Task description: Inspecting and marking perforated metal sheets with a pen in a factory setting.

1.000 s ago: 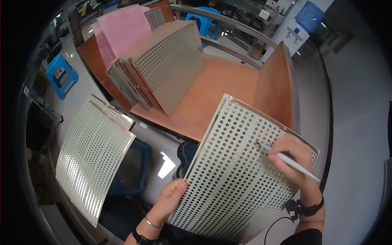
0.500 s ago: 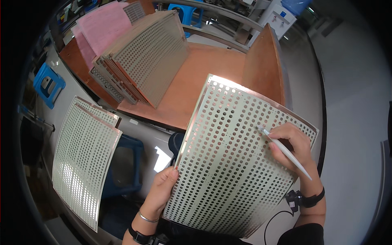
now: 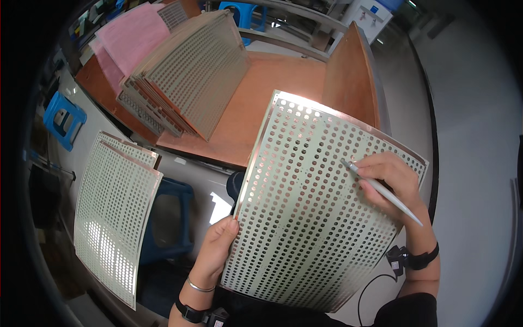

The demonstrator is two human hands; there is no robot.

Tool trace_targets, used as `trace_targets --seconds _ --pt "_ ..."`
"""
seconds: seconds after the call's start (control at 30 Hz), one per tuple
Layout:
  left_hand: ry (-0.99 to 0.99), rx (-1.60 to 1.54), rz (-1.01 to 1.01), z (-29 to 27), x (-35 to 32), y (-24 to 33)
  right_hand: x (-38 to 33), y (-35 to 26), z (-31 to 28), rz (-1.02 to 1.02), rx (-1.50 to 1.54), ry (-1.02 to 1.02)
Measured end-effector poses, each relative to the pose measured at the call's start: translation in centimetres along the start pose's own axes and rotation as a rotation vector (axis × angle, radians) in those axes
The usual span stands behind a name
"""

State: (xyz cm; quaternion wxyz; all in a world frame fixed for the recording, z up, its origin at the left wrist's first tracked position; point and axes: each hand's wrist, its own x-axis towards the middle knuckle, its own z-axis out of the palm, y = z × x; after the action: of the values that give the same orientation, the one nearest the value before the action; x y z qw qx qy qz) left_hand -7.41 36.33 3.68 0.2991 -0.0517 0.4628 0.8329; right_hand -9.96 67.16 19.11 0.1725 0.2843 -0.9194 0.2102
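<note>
A pale green circuit board panel [image 3: 305,218] with rows of dark and coppery round pads and a copper-coloured border leans tilted in front of me. My left hand [image 3: 222,240] grips its left edge, thumb over the front; the fingers behind are hidden. In my right hand [image 3: 389,177] is a slim white pen-like tool [image 3: 395,201] with a grey tip, pinched between thumb and fingers. Its tip lies at the panel's upper right part, among the pads; whether it touches the surface I cannot tell.
More panels [image 3: 111,212] lie on a blue stool [image 3: 173,218] at the left. Ahead, a brown wooden rack [image 3: 278,82] bears a stack of upright panels [image 3: 196,76], with pink sheets [image 3: 133,35] behind. A second blue stool [image 3: 65,117] stands far left, a water dispenser [image 3: 368,19] at the back.
The tool's tip has shifted slightly up the panel along with my right hand. The whole view has moved a little; my left hand keeps its hold on the panel's edge.
</note>
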Motion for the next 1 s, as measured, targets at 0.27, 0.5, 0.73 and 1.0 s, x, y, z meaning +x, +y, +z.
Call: trace_targets --seconds 0.27,0.5,0.73,1.0 --pt "-0.008 0.02 0.001 0.7 0.2 0.7 -0.1 0.4 0.4 -0.033 -0.028 0.019" --pt "-0.021 0.008 -0.012 0.2 0.3 0.4 -0.1 0.3 0.8 -0.143 -0.112 0.059" --pt "-0.025 -0.019 -0.004 0.4 0.3 0.4 -0.4 0.2 1.2 -0.217 -0.211 0.088" --pt "-0.033 -0.029 0.015 0.3 0.1 0.5 -0.4 0.8 0.8 -0.144 -0.068 0.062"
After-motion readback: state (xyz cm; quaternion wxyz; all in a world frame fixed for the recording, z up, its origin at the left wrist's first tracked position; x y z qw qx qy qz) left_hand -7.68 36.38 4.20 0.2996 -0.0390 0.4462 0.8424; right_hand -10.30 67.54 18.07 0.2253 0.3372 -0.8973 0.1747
